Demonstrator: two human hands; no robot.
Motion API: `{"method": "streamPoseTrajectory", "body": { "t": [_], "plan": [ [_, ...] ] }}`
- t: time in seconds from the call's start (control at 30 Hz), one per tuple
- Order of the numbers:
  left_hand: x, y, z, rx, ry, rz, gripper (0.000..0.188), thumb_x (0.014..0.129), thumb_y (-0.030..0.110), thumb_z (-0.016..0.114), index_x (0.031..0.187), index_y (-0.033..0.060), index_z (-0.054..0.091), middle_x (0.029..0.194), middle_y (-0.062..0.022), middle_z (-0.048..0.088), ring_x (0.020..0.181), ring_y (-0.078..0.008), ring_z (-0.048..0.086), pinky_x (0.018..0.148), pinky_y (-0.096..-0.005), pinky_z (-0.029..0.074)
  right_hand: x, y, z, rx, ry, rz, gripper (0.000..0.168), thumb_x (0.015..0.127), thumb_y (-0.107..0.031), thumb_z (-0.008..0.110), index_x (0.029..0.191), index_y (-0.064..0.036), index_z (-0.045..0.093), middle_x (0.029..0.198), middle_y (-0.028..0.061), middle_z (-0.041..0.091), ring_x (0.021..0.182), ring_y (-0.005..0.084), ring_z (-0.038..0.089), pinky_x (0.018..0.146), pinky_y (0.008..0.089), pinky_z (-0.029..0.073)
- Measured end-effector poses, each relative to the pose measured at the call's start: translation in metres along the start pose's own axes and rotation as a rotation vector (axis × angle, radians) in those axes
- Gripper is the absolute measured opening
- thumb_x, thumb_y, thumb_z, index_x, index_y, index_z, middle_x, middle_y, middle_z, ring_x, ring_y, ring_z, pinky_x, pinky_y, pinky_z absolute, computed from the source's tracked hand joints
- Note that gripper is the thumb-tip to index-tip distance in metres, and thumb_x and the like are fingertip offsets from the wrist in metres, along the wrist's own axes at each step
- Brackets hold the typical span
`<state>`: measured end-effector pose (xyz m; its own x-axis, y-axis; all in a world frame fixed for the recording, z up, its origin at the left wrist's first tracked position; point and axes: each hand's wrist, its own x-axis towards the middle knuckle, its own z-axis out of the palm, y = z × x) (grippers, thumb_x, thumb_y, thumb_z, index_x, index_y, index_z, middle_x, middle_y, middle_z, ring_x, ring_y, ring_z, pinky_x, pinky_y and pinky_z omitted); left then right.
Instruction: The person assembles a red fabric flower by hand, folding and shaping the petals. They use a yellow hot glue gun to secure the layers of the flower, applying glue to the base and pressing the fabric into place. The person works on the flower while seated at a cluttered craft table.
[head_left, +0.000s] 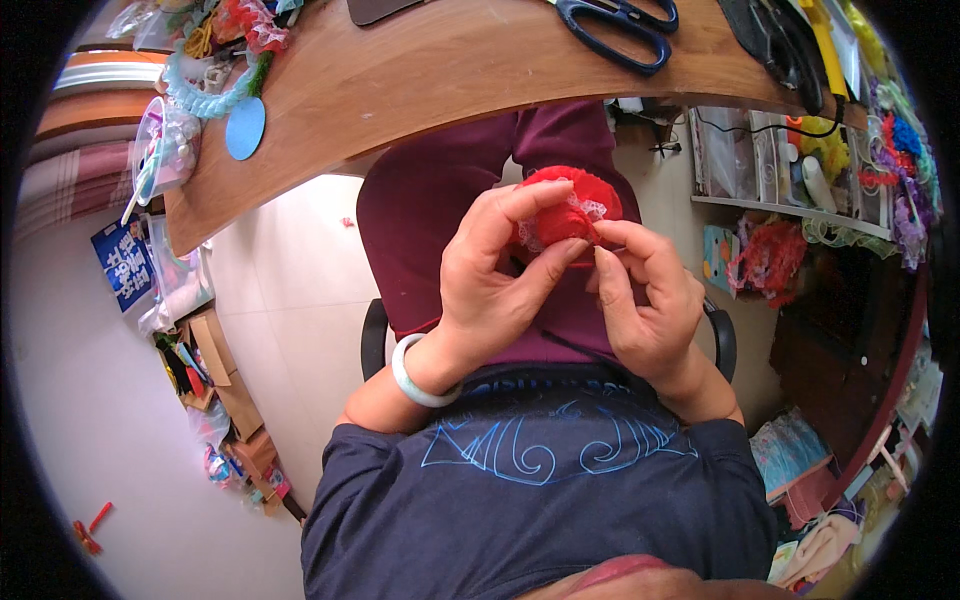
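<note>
Above my lap I hold a small round red fabric piece with white lace trim around its raised middle. My left hand pinches it between thumb and fingers from the left side. On the right, the thumb and forefinger of my right hand are close together at its lower edge. Whether a needle or thread is between those fingertips is too small to tell. A pale bangle circles my left wrist. Parts of the red piece are hidden behind my fingers.
A wooden table curves ahead, with dark-handled scissors, a light-blue oval piece and a pale-blue ruffled ring on it. A glue gun-like black tool lies right. Storage bins stand at right; cardboard boxes at left.
</note>
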<state>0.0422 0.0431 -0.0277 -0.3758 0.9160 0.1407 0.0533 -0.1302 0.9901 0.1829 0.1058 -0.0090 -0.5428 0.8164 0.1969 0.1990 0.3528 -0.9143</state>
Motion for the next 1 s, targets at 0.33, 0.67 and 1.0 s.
{"method": "streamPoseTrajectory", "body": {
  "t": [0.33, 0.67, 1.0],
  "plan": [
    [-0.007, 0.000, 0.003, -0.293, 0.047, 0.037, 0.040, 0.075, -0.013, 0.064, 0.109, 0.0005, 0.050, 0.112, -0.0092, 0.052, 0.103, -0.0165, 0.054, 0.090, -0.0278, 0.045, 0.011, 0.001, -0.005, 0.125, -0.093, -0.008, 0.027, 0.079, 0.008, 0.052, 0.104, 0.002, 0.061, 0.091, 0.0164, 0.066, 0.077, 0.0192, 0.067, 0.068, 0.0256, 0.051],
    [-0.009, 0.006, 0.000, -0.294, 0.049, -0.080, 0.036, 0.074, -0.006, 0.068, 0.108, 0.0019, 0.057, 0.106, -0.0081, 0.054, 0.095, -0.0147, 0.055, 0.082, -0.0259, 0.046, 0.011, -0.002, -0.007, 0.345, -0.188, 0.170, 0.033, 0.082, 0.009, 0.045, 0.110, 0.001, 0.061, 0.097, 0.0112, 0.066, 0.083, 0.0101, 0.062, 0.072, 0.0204, 0.046],
    [-0.004, 0.002, -0.009, -0.287, -0.087, -0.122, 0.039, 0.075, -0.001, 0.069, 0.113, 0.0002, 0.057, 0.108, -0.0084, 0.054, 0.101, -0.0155, 0.053, 0.086, -0.0263, 0.045, 0.008, -0.002, -0.009, 0.563, -0.220, 0.304, 0.035, 0.086, 0.007, 0.046, 0.120, 0.001, 0.049, 0.080, -0.0011, 0.059, 0.062, -0.0025, 0.045, 0.056, 0.0119, 0.033]
  ]
}}
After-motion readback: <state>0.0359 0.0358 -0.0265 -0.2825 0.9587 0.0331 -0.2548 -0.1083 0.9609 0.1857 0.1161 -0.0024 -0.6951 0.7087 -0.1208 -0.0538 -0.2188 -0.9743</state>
